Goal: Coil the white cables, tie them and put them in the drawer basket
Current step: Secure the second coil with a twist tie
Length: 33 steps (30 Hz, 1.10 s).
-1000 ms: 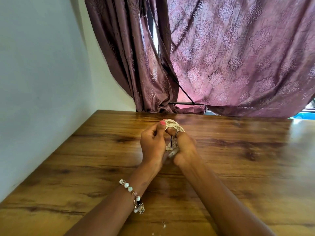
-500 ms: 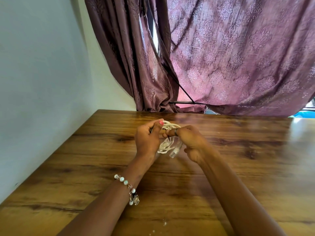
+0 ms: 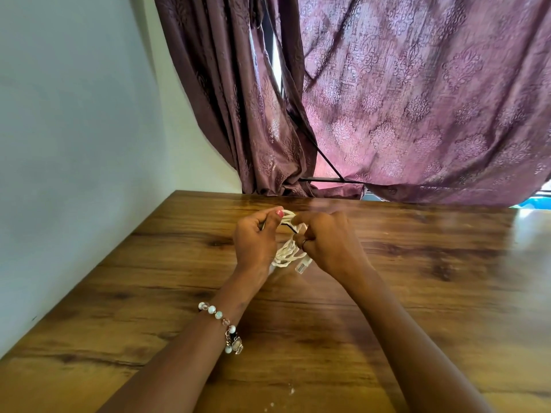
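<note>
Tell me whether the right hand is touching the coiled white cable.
Touching. The head view shows the right hand with curled fingers gripping the coiled white cable, while the left hand holds its other side.

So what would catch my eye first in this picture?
Probably the two hands meeting at the centre of the wooden table: the left hand and right hand grip a coiled white cable with a thin black tie across it. Behind hangs a patterned purple curtain.

Both hands hide most of the white cable coil, and the right hand is motion-blurred.
</note>
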{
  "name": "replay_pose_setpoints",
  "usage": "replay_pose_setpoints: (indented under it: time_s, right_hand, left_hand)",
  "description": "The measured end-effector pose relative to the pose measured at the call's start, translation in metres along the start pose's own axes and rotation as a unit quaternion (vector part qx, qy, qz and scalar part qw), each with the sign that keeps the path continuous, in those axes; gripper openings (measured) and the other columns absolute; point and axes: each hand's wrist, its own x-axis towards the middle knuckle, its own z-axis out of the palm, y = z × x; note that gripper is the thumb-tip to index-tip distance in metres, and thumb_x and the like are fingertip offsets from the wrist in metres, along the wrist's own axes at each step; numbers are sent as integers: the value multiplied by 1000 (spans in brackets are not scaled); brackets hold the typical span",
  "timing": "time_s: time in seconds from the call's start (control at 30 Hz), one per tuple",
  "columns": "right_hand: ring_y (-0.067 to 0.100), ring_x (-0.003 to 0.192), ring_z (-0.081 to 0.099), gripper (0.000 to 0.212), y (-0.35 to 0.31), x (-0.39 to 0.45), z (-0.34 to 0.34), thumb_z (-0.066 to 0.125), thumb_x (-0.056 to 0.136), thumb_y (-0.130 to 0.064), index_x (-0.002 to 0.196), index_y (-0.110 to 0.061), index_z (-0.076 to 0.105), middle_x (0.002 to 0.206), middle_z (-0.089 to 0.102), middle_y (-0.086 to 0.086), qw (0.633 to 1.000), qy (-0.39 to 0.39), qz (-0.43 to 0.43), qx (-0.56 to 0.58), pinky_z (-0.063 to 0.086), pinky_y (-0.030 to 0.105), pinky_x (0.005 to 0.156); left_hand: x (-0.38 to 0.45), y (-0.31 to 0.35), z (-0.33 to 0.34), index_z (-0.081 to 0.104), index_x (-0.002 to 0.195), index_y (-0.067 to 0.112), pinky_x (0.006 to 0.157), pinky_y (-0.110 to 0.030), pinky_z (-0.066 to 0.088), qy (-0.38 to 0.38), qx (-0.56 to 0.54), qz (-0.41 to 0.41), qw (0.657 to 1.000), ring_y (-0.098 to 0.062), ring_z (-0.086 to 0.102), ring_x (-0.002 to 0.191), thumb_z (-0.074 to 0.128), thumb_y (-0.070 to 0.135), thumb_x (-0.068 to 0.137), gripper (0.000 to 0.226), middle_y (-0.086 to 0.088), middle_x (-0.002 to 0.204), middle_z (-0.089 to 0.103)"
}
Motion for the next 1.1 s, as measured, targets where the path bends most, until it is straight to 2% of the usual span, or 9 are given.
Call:
replay_pose_setpoints:
  time_s: [0.13, 0.27, 0.47, 0.53, 0.67, 0.8, 0.87, 0.93, 1.1]
  right_hand:
    - [2, 61, 61, 22, 8, 4, -1, 67, 81, 0, 97, -13, 75, 74, 72, 0, 989, -53, -18, 137, 47, 21, 65]
    - [2, 75, 61, 35, 18, 4, 3, 59, 82, 11, 105, -11, 74, 86, 70, -7, 977, -115, -68, 164, 44, 6, 68]
    - [-2, 79, 64, 19, 20, 4, 10, 74, 74, -2, 90, -11, 77, 85, 75, 0, 968, 52, -102, 224, 53, 17, 68]
    - [5, 81, 66, 19, 24, 5, 10, 79, 71, -8, 88, -16, 78, 85, 74, -3, 959, 75, -66, 264, 54, 23, 72]
    - [16, 82, 70, 19, 28, 5, 6, 79, 67, -4, 84, -14, 77, 86, 75, 3, 915, 61, 15, 398, 57, 33, 77]
    - [6, 65, 67, 18, 24, 3, 3, 74, 70, 6, 80, -9, 74, 69, 73, -5, 873, 83, 55, 478, 53, 18, 62]
    - [7, 65, 67, 15, 23, 2, 2, 73, 70, 8, 80, -5, 73, 69, 73, -4, 859, 93, 70, 498, 53, 18, 61]
    - [7, 64, 67, 17, 23, 2, 4, 72, 72, 12, 78, -4, 72, 67, 72, -3, 848, 115, 96, 508, 54, 18, 61]
    - [13, 65, 70, 22, 20, 4, 8, 64, 77, 19, 81, -2, 66, 67, 71, 8, 793, 120, 175, 570, 58, 24, 60]
  left_hand:
    - [0, 1, -2, 73, 97, 16, 84, -47, 56, -12, 1, -8, 1000, -20, 71, 90, 67, 19, 87, 12, -4, 92, 74]
    - [2, 3, -4, 71, 101, 9, 62, -28, 58, -33, -21, -33, 999, -8, 71, 72, 64, 11, 89, 14, -5, 86, 72]
    - [2, 3, -6, 73, 98, 10, 76, -34, 58, -75, -15, -34, 996, -23, 71, 88, 67, 15, 87, 14, -10, 91, 74]
    - [0, 6, -4, 72, 99, 6, 69, -26, 56, -96, -34, -40, 994, -16, 71, 81, 65, 12, 87, 15, -10, 88, 73]
    - [-9, 13, -2, 67, 108, -4, 42, -6, 37, -135, -44, -36, 989, 6, 51, 40, 58, 4, 91, 21, -11, 55, 64]
    - [-11, 14, 0, 66, 108, -7, 40, -5, 34, -160, -45, -29, 986, 6, 47, 36, 58, 4, 92, 21, -12, 83, 58]
    - [-11, 16, 0, 65, 110, -7, 40, -6, 34, -171, -47, -34, 984, 5, 48, 36, 57, 3, 92, 22, -19, 63, 58]
    - [-11, 17, 0, 65, 109, -6, 40, -8, 36, -180, -48, -39, 982, 4, 50, 37, 59, 4, 91, 22, 1, 47, 59]
    - [-10, 17, 1, 54, 110, 7, 40, -14, 38, -152, -66, -83, 983, 1, 55, 44, 67, 11, 86, 28, -8, 83, 68]
